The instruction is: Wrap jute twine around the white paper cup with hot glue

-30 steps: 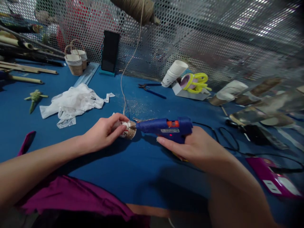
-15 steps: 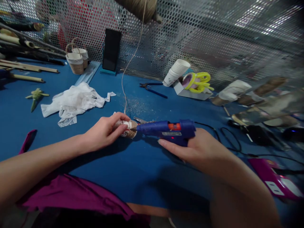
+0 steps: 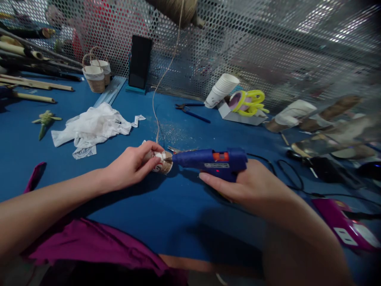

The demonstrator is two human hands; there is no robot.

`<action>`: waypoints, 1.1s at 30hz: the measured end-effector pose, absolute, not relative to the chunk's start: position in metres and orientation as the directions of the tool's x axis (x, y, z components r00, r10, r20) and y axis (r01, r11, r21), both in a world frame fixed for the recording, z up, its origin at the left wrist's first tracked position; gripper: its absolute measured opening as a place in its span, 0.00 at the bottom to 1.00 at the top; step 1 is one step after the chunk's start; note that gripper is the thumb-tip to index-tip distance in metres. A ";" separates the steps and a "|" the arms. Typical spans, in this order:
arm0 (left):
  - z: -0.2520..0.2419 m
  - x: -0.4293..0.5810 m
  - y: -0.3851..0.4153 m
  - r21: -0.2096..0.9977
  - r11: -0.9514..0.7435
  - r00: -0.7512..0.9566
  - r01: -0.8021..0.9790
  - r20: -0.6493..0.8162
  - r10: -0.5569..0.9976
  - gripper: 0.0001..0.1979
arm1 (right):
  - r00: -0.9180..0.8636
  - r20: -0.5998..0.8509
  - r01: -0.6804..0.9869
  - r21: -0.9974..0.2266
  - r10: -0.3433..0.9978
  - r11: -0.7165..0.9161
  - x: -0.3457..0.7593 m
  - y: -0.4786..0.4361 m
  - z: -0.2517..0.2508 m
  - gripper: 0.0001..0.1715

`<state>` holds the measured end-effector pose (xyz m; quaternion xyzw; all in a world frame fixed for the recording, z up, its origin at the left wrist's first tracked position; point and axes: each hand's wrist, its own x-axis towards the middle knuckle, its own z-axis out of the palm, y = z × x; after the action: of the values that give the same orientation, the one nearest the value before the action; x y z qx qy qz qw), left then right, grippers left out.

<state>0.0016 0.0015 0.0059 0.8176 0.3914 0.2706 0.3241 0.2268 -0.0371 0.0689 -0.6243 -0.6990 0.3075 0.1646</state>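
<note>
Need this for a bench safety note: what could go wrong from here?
The left hand has its fingers on the small cup right beside the metal tip of the glue gun, so a slip could burn them if it is hot.
The twine runs up to the spool, so a tug might disturb the work.
The dark cord lies looped beyond the right hand and might snag.

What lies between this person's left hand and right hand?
In the head view: the paper cup, gripped by the left hand, then the blue glue gun, nozzle toward the cup, held in the right hand.
</note>
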 end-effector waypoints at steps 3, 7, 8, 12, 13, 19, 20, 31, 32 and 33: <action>0.006 0.001 0.001 0.734 -0.494 0.548 0.466 0.198 0.812 0.12 | -0.181 -0.118 0.750 -0.659 0.976 0.060 0.227 -0.036 0.068 0.13; 0.006 0.001 0.001 0.733 -0.499 0.552 0.463 0.203 0.809 0.12 | -0.181 -0.123 0.747 -0.663 0.976 0.055 0.227 -0.035 0.069 0.11; 0.005 0.001 0.001 0.735 -0.499 0.555 0.459 0.201 0.807 0.12 | -0.180 -0.142 0.753 -0.657 0.973 0.044 0.227 -0.036 0.069 0.11; 0.005 0.002 0.002 0.728 -0.510 0.558 0.459 0.210 0.803 0.13 | -0.171 -0.161 0.782 -0.623 0.972 0.035 0.226 -0.036 0.070 0.11; 0.006 0.002 0.001 0.722 -0.515 0.557 0.463 0.215 0.802 0.13 | -0.176 -0.151 0.780 -0.624 0.973 0.044 0.226 -0.035 0.070 0.10; 0.006 0.001 0.001 0.692 -0.528 0.564 0.492 0.208 0.799 0.13 | -0.219 -0.105 0.770 -0.630 0.970 0.105 0.227 -0.033 0.070 0.08; 0.005 0.001 0.001 0.689 -0.530 0.565 0.494 0.208 0.798 0.13 | -0.217 -0.111 0.769 -0.631 0.970 0.100 0.227 -0.033 0.069 0.09; 0.008 0.002 0.001 0.651 -0.558 0.593 0.515 0.199 0.780 0.12 | -0.190 -0.124 0.781 -0.620 0.974 0.074 0.223 -0.032 0.072 0.13; 0.008 0.002 0.001 0.651 -0.557 0.595 0.516 0.195 0.779 0.12 | -0.186 -0.127 0.782 -0.619 0.974 0.068 0.222 -0.032 0.072 0.13; 0.007 0.002 0.001 0.651 -0.557 0.597 0.516 0.194 0.779 0.12 | -0.183 -0.128 0.782 -0.620 0.975 0.065 0.223 -0.032 0.072 0.13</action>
<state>0.0017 0.0008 0.0074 0.8497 0.3808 0.2380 0.2762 0.2225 -0.0318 0.0719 -0.6177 -0.7110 0.2929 0.1645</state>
